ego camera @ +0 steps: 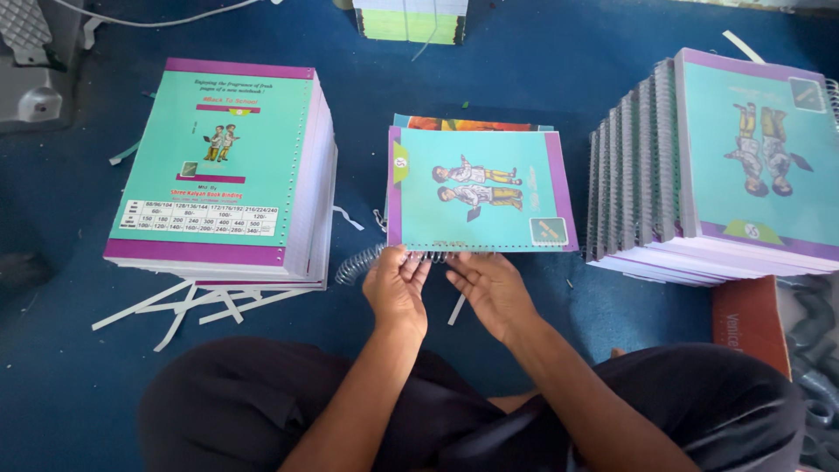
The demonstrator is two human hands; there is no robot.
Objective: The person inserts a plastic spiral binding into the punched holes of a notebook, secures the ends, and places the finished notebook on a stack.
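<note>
Pinching the wire spiral coil point(371, 260) between them, the left hand point(395, 288) and right hand point(491, 287) curled fingers at the punched near edge of the teal notebook point(476, 190) (lying on blue carpet point(524, 79)), seemingly mid-threading; careful turning through each hole seemed due.

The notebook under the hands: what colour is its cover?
Teal with purple side bands, on the notebook; seen in the head view.

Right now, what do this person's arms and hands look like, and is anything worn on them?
Both forearms are bare, with no sleeves in view. The left hand and right hand wear no gloves, and no rings, watch or bracelets show. Dark clothing covers the lap below.
</note>
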